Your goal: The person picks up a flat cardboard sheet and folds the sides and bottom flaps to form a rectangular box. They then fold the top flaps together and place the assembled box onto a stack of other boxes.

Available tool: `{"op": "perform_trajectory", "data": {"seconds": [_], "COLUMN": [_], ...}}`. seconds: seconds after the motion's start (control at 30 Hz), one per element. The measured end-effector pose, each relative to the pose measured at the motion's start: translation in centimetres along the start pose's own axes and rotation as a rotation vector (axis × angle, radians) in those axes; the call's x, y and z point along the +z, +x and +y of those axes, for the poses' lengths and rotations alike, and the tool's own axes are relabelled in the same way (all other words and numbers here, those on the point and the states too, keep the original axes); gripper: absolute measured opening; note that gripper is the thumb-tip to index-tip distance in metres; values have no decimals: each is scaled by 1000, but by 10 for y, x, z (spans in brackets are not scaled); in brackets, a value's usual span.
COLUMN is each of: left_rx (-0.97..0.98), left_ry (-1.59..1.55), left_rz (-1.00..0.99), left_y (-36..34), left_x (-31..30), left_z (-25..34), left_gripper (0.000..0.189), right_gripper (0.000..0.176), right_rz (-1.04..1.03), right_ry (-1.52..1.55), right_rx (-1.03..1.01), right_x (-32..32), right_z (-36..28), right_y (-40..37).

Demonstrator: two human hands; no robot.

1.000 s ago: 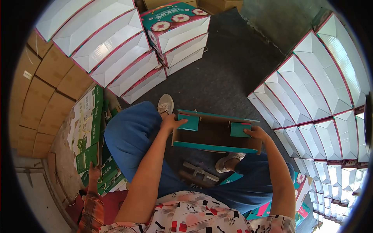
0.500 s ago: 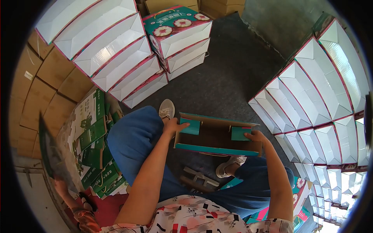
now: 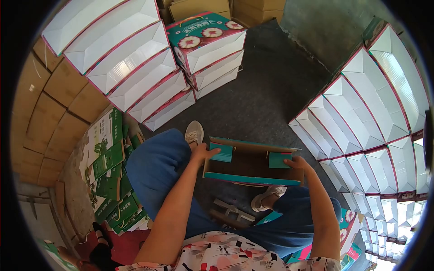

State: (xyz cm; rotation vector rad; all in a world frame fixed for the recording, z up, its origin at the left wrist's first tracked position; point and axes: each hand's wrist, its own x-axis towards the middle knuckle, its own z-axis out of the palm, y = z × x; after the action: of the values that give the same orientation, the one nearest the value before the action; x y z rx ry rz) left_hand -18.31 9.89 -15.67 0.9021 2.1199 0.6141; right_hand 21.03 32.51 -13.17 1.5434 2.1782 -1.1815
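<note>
An open cardboard box [image 3: 253, 177], teal outside and bare brown inside, hangs in front of my knees with its opening toward me. My left hand [image 3: 204, 152] grips its left end, the thumb lying over a teal flap [image 3: 221, 153] folded inside. At the opposite end my right hand [image 3: 296, 164] is closed on the wall, its thumb by the other teal flap [image 3: 280, 160]. The fingers behind the box walls are hidden. Below the box, a grey frame-like piece [image 3: 233, 210] lies on the floor between my legs.
Stacked white-sided cartons stand at upper left [image 3: 135, 63] and right [image 3: 361, 113]. A smaller carton stack [image 3: 212, 58] has teal printed tops. Green printed cardboard [image 3: 110, 158] is piled left, before brown boxes [image 3: 54, 113]. Another person's arm [image 3: 68, 256] shows at lower left.
The other person's arm and the dark, blurred sheet at left have dropped toward the lower left corner. My view has shifted slightly; both hands keep their hold on the box.
</note>
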Motion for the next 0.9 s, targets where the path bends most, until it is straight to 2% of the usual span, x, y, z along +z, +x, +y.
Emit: {"op": "perform_trajectory", "data": {"seconds": [0.13,0.33,0.53,0.6,0.7,0.8,0.9], "left_rx": [-10,-15,-22,-27,-128,-260,-196], "left_ry": [9,-20,-40,-70,-158,-882,-1062], "left_rz": [-21,-11,0,-12,14,-72,-114], "left_y": [9,10,2,-1,15,-7,2], "left_x": [5,9,3,1,3,-7,-6], "left_z": [-9,-13,-4,1,6,36,29], "left_gripper": [77,78,80,82,82,84,88], "right_gripper": [70,65,62,62,64,66,67], "right_rz": [-18,-16,-17,-3,7,11,19], "right_ry": [79,33,115,86,169,226,152], "right_rx": [-17,18,-5,-8,30,48,77], "right_x": [-1,-1,6,1,-2,-3,-9], "right_z": [-5,-7,13,-1,-6,-4,-2], "right_y": [-5,-5,7,-9,-18,-22,-14]}}
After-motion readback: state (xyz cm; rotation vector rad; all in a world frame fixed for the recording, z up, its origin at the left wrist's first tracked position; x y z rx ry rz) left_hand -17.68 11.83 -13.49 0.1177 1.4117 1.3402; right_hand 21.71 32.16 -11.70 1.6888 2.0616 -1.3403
